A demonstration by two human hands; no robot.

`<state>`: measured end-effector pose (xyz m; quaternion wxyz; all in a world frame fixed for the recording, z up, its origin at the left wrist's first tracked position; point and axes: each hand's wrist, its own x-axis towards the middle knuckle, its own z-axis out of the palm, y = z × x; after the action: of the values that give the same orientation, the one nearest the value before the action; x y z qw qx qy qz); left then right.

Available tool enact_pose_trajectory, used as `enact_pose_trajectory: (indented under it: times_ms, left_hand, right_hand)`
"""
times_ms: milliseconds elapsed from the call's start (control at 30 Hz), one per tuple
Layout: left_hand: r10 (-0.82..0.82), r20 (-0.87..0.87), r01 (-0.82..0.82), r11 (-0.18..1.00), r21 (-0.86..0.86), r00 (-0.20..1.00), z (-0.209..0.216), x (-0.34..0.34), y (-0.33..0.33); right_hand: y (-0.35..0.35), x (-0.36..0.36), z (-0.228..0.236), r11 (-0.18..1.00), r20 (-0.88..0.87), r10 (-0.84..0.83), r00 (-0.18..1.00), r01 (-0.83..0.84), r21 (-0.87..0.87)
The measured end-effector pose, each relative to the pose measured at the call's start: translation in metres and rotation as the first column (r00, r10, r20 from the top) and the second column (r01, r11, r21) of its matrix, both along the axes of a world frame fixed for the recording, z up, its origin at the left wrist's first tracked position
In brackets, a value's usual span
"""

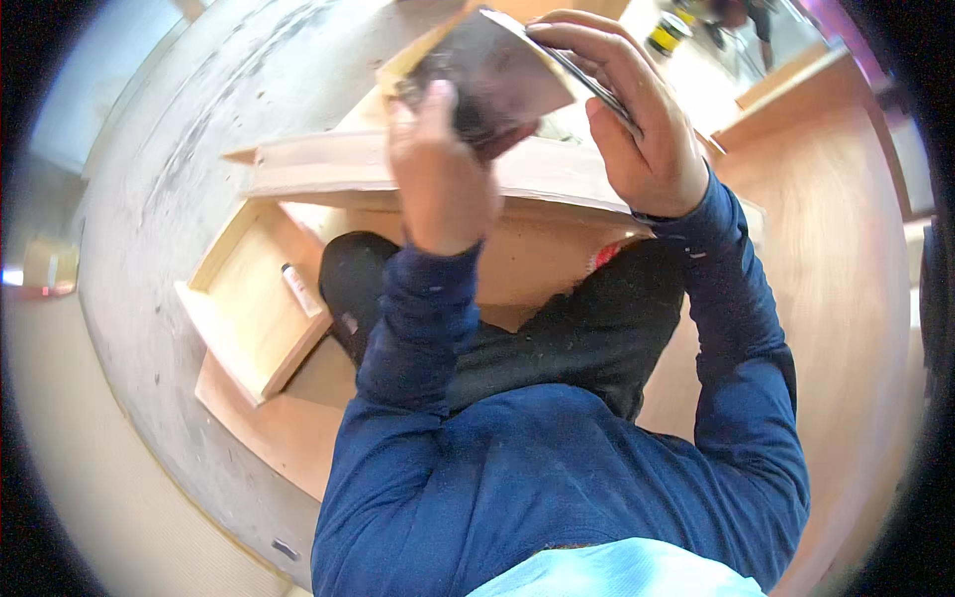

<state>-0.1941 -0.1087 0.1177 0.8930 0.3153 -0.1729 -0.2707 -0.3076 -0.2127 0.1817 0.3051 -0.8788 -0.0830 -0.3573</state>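
Out in front of my lap, my left hand [443, 184] is closed on the lower edge of a dark grey-brown flat piece [497, 75] with a pale yellowish side. It is smeared by motion, so I cannot tell its kind. My right hand [652, 129], to the right of it, is closed round a thin dark flat strip [602, 90], its fingers along the far side and the thumb on the near side. The strip's end comes close to the piece; whether they touch is unclear. Both hands are above a long pale wooden board [328, 164].
An open wooden drawer-like box [249, 289] stands at my left, with a small white tube [298, 290] in it. A large wooden panel [826, 259] lies at the right. Something red and white [604, 256] is by my right knee. A yellow-and-black can [668, 35] stands far off.
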Motion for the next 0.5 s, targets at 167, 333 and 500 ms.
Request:
enact_pose_trajectory:
  times_ms: [167, 333, 500]
  left_hand:
    - [0.111, -0.119, -0.125, 0.986, -0.114, 0.987, 0.002, 0.0, -0.001]
    - [0.33, -0.208, -0.359, 0.925, -0.123, 0.921, -0.003, 0.026, 0.009]
    - [0.501, -0.112, -0.514, 0.836, -0.193, 0.858, -0.01, 0.061, 0.033]
  right_hand:
    - [0.01, 0.032, -0.012, 0.965, -0.011, -0.053, 0.999, 0.049, -0.258]
    - [0.012, 0.063, -0.005, 0.954, -0.014, -0.025, 1.0, 0.019, -0.299]
    - [0.016, 0.084, 0.001, 0.994, -0.148, 0.036, 0.988, -0.051, -0.099]
